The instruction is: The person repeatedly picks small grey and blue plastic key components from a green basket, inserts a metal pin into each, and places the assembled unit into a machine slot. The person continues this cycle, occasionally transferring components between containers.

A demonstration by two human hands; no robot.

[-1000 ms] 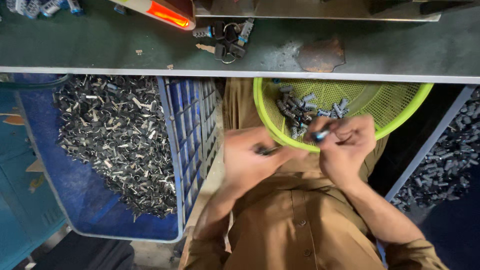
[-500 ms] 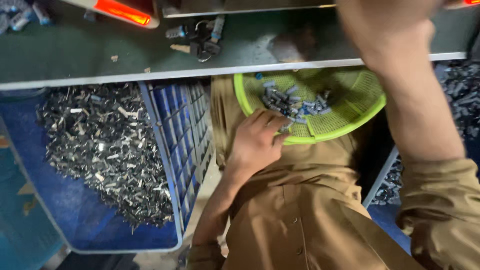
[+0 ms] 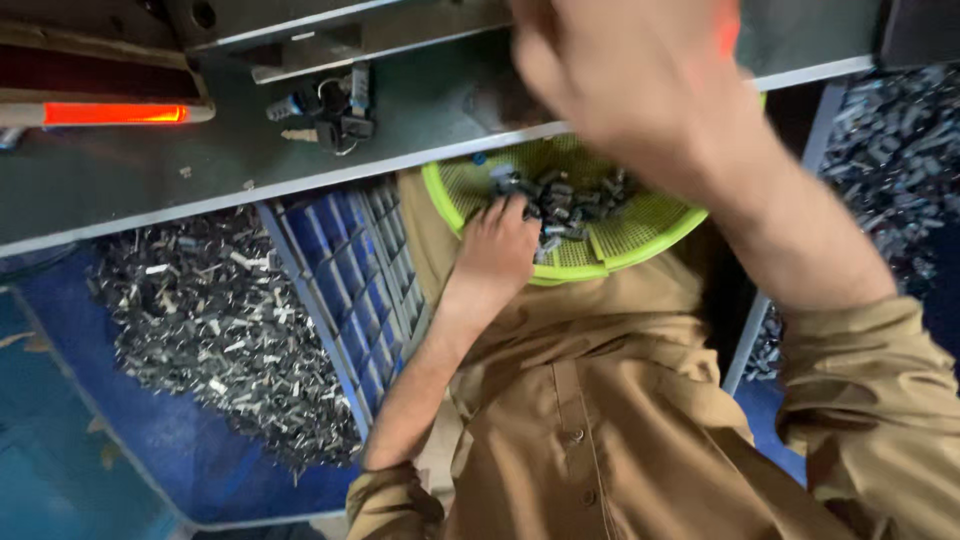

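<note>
Your left hand [image 3: 500, 245] rests inside the green basket [image 3: 640, 235] on your lap, fingers curled down into the pile of small grey metal parts [image 3: 560, 205]. Whether those fingers pinch a part cannot be told, as the fingertips are hidden among the pieces.

Your right hand [image 3: 630, 75] is raised close to the camera, above the basket and in front of the grey workbench [image 3: 200, 175]. It is blurred; its grip cannot be told.

The basket sits just below the workbench edge, against your brown shirt [image 3: 600, 420]. To your left, a blue crate [image 3: 340, 270] holds a heap of metal clips [image 3: 210, 330]. A bunch of keys [image 3: 325, 115] lies on the workbench, near an orange light [image 3: 110, 113].
</note>
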